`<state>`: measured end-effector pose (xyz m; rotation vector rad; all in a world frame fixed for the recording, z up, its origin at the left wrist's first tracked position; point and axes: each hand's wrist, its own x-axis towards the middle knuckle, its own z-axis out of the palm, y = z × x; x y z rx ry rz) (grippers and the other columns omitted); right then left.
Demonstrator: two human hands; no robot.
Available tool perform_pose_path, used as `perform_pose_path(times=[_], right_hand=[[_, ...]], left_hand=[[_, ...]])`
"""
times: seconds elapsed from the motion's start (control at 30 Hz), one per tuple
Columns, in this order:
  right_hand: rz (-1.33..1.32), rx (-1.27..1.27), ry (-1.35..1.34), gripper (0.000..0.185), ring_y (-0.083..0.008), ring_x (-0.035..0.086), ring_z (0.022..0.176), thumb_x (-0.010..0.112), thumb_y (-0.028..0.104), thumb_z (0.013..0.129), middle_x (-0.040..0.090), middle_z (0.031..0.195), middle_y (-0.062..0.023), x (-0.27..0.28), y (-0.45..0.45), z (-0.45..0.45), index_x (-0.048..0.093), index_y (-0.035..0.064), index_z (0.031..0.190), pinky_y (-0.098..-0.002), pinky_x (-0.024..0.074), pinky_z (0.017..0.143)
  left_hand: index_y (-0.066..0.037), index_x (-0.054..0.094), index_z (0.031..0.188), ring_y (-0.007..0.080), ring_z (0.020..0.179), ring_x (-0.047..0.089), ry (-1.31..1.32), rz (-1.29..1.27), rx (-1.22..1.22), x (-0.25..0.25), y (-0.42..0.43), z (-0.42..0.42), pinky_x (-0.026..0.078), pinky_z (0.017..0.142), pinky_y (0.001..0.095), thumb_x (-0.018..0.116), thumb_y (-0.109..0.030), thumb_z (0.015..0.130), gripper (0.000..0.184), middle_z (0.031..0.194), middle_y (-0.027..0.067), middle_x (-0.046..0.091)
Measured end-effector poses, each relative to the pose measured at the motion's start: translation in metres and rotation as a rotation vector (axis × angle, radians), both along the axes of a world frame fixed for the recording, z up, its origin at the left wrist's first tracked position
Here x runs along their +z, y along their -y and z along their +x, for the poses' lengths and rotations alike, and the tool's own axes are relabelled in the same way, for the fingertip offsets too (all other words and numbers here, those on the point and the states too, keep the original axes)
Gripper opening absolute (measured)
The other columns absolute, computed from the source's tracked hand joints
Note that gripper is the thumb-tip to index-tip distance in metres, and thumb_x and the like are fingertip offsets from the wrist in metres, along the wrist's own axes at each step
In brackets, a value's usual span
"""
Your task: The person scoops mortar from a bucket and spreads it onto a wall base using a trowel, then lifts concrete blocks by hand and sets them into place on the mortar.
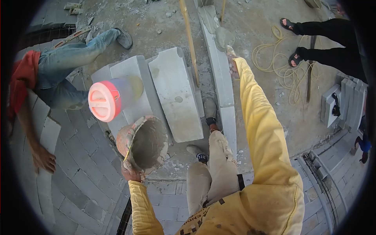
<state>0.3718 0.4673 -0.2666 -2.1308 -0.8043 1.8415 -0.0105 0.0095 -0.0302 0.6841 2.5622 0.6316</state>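
My left hand [131, 172] is closed on the edge of a mortar-smeared bucket [124, 140], where its thin yellow handle ends. Wet grey mortar [148, 147] lies inside the tilted bucket. Stretched far forward, my right hand [234, 67] is closed around a trowel [225, 37]; its rounded, mortar-coated blade is over the top of a narrow row of grey blocks [220, 74]. The fingers of that hand are partly hidden by the sleeve. A clear water jug with a pinkish-red lid [104, 101] stands on pale blocks beyond the bucket.
Large pale blocks [176, 94] lie left of the row. A wooden stick [189, 41] leans beside it. Left, a person in a red shirt [25, 72] rests a hand on a block. Right, another person's legs [327, 43] stand near a coiled yellow hose [270, 58].
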Motion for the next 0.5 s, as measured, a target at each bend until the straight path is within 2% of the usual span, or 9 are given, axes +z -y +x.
perform_pose_path(times=[0.07,0.1,0.2,0.33,0.37,0.47,0.5], right_hand=[[-0.07,-0.065,-0.144,0.043,-0.0098,0.041,0.053,0.065,0.055,0.082,0.045,0.068,0.0022,0.002,-0.001,0.001,0.055,0.0134,0.087,-0.0283,0.0441,0.049],[-0.114,-0.101,-0.21,0.044,-0.0075,0.037,0.048,0.066,0.057,0.081,0.043,0.063,0.0037,-0.001,0.006,0.005,0.054,0.0139,0.082,-0.0263,0.0422,0.046],[-0.121,-0.156,-0.215,0.043,-0.0082,0.037,0.044,0.067,0.055,0.081,0.045,0.063,0.0032,-0.013,0.01,0.016,0.054,0.0139,0.082,-0.0266,0.0412,0.045],[-0.307,-0.267,-0.477,0.042,-0.01,0.036,0.039,0.066,0.053,0.083,0.047,0.059,0.0015,-0.044,0.047,0.046,0.056,0.0127,0.087,-0.0274,0.0398,0.044],[-0.361,-0.306,-0.549,0.041,-0.0105,0.036,0.038,0.066,0.052,0.083,0.048,0.058,0.001,-0.055,0.064,0.058,0.056,0.0127,0.089,-0.028,0.0395,0.044],[-0.433,-0.358,-0.666,0.039,-0.0111,0.035,0.037,0.065,0.05,0.084,0.048,0.056,0.0005,-0.07,0.107,0.08,0.057,0.0133,0.094,-0.0298,0.0393,0.044],[-0.442,-0.363,-0.691,0.038,-0.0111,0.035,0.037,0.065,0.049,0.085,0.048,0.056,0.0005,-0.07,0.119,0.085,0.057,0.0136,0.096,-0.0305,0.0393,0.044]], left_hand=[[0.001,0.058,0.094,0.0145,0.071,0.048,-0.007,-0.004,0.023,0.017,0.002,-0.001,0.041,0.063,0.029,0.043,-0.053,0.095,0.056,0.077,0.0039,0.054],[0.001,0.058,0.094,0.0146,0.071,0.048,-0.046,-0.084,0.035,0.021,0.017,-0.01,0.042,0.064,0.0296,0.04,-0.051,0.096,0.055,0.078,0.0042,0.054],[0.003,0.057,0.099,0.0193,0.078,0.053,-0.033,-0.096,0.049,0.023,0.017,-0.023,0.045,0.072,0.0331,0.037,-0.047,0.098,0.054,0.086,0.0103,0.059],[0.003,0.059,0.109,0.0193,0.086,0.055,-0.078,-0.095,0.082,0.029,0.016,-0.039,0.045,0.078,0.0323,0.035,-0.046,0.1,0.056,0.094,0.0119,0.06],[0.004,0.059,0.105,0.0191,0.083,0.054,-0.162,-0.105,0.031,0.031,0.015,-0.042,0.045,0.076,0.0329,0.036,-0.047,0.099,0.056,0.094,0.0112,0.061],[0.005,0.058,0.113,0.0204,0.088,0.056,-0.041,0.037,0.127,0.028,0.014,-0.05,0.045,0.081,0.0325,0.035,-0.046,0.1,0.057,0.1,0.0126,0.063],[0.005,0.056,0.12,0.0216,0.093,0.057,-0.026,-0.006,0.136,0.034,0.007,-0.047,0.045,0.085,0.0324,0.034,-0.045,0.1,0.058,0.105,0.014,0.063]])
